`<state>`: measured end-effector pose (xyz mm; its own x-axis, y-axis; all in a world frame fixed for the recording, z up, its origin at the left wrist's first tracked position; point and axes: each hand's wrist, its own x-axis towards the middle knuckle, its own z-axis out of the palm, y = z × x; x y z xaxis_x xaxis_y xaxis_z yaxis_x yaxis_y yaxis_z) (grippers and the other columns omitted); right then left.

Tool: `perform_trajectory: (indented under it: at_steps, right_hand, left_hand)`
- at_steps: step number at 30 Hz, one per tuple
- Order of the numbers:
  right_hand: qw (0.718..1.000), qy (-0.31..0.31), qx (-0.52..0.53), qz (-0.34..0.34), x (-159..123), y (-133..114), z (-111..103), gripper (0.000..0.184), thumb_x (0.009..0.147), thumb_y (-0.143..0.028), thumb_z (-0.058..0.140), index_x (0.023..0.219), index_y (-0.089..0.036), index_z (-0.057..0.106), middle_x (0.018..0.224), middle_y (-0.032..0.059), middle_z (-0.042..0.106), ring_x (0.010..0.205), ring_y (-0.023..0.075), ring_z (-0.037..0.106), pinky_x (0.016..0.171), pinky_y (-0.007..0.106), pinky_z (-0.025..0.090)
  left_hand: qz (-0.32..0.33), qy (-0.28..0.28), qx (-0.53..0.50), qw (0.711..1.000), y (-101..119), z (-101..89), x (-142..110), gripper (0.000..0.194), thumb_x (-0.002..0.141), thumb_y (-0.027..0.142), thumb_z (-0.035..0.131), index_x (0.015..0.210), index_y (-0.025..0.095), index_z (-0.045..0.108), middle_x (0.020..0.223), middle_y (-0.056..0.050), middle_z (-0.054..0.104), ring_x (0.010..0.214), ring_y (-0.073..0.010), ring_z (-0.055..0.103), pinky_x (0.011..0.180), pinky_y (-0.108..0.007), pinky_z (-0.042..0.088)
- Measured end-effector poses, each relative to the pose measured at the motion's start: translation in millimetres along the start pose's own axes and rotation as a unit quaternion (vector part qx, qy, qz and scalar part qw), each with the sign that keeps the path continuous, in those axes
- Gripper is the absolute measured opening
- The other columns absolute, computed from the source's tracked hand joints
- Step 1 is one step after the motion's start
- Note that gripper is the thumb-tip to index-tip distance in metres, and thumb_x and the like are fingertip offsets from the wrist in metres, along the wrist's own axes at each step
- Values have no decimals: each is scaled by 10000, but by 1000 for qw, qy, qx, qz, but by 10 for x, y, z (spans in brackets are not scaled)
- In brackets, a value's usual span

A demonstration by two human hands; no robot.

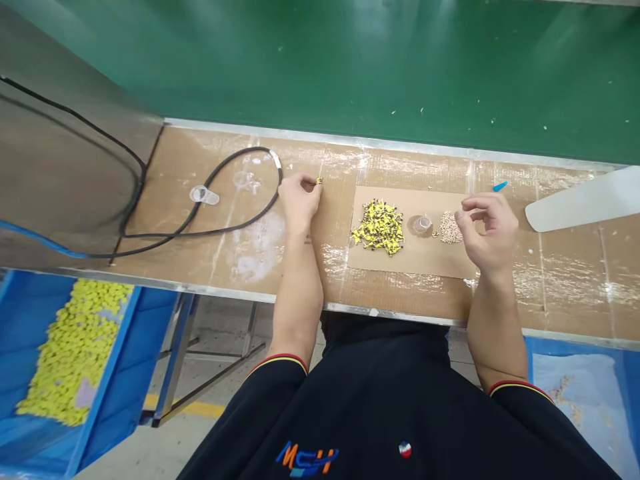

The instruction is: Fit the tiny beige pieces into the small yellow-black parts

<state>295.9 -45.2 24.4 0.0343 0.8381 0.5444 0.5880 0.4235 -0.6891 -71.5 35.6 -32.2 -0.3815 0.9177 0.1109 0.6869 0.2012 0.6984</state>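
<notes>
My left hand (300,199) is raised over the cardboard-covered bench, left of the piles. Its thumb and fingertips pinch a small yellow-and-black piece (319,181). My right hand (489,230) hovers at the right end of a flat cardboard sheet (415,263), thumb and index finger drawn together; whatever may lie between them is too small to make out. Just left of those fingertips is a pile of tiny beige pieces (450,227). A small clear round cup (423,225) stands between it and a larger heap of yellow-and-black pieces (380,227).
A black cable (225,230) loops over the bench's left side beside a clear plastic piece (204,195). At right are a blue cap-like piece (501,186) and a white tapered object (585,200). Below left, a blue bin (155,333) holds many yellow pieces.
</notes>
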Motion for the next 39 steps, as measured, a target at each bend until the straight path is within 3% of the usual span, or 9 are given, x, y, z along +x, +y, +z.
perform_trajectory:
  at_steps: [3, 5, 9, 13, 19, 25, 33, 36, 39]
  right_hand:
    - [993, -40, -101, 39, 37, 162, -138, 76, 879, -290, 681, 919, -244, 727, 933, 46, 717, 790, 190, 671, 676, 361, 577]
    - [984, -97, -132, 68, 51, 256, -222, 104, 877, -282, 654, 886, -235, 747, 891, 50, 728, 750, 193, 671, 711, 380, 575]
    - [945, -282, -143, 78, 59, 347, -293, 141, 866, -293, 663, 871, -226, 787, 877, 72, 753, 777, 231, 698, 790, 412, 563]
    - [911, -369, -174, 68, 46, 358, -244, 143, 862, -284, 668, 882, -223, 797, 930, 93, 764, 854, 270, 714, 825, 428, 544]
    - [896, -392, -204, 46, 54, 330, -215, 181, 867, -225, 599, 773, -217, 753, 852, 97, 740, 852, 284, 703, 783, 413, 522]
    - [925, -354, -136, 37, 80, 301, -293, 154, 868, -252, 605, 816, -226, 748, 872, 83, 760, 824, 255, 706, 795, 399, 535]
    - [941, -321, -104, 33, 84, 312, -324, 153, 885, -253, 597, 838, -230, 741, 864, 81, 779, 797, 249, 711, 718, 388, 541]
    - [955, -282, -84, 31, 78, 260, -318, 149, 903, -256, 603, 848, -235, 739, 860, 66, 789, 764, 228, 709, 689, 370, 544]
    - [971, -229, -61, 33, 59, 193, -289, 129, 916, -270, 626, 871, -239, 743, 870, 51, 799, 756, 214, 715, 694, 361, 559]
  left_hand:
    - [70, 32, 4, 997, 117, -28, -85, 161, 773, 189, 733, 926, 220, 696, 1101, -84, 737, 1154, -289, 635, 1116, -504, 466]
    - [156, 7, -29, 987, 292, -47, -211, 163, 815, 196, 679, 975, 225, 686, 1126, -73, 722, 1153, -254, 633, 1103, -457, 478]
    - [318, -233, -27, 919, 637, -18, -513, 244, 896, 306, 624, 1108, 214, 701, 1189, -72, 718, 1185, -256, 629, 1101, -455, 474]
    - [331, -349, 29, 876, 759, 91, -670, 306, 957, 331, 583, 1213, 220, 709, 1357, -106, 660, 1332, -310, 572, 1146, -515, 409]
    - [320, -345, 19, 882, 754, 142, -641, 195, 994, 263, 561, 1039, 207, 742, 1187, -84, 729, 1203, -263, 644, 1069, -460, 434]
    - [305, -324, 16, 895, 775, 158, -624, 165, 990, 237, 577, 933, 197, 727, 1084, -65, 748, 1151, -251, 649, 1069, -462, 398]
    - [298, -325, 11, 897, 758, 149, -634, 171, 989, 262, 554, 1076, 183, 678, 1185, -90, 718, 1196, -250, 621, 1092, -433, 407]
    - [298, -316, 21, 901, 762, 153, -663, 294, 985, 325, 575, 1226, 191, 677, 1264, -101, 694, 1262, -268, 597, 1122, -444, 386]
    - [306, -307, 36, 900, 786, 194, -719, 306, 985, 337, 559, 1220, 224, 719, 1273, -93, 684, 1287, -282, 584, 1103, -464, 385]
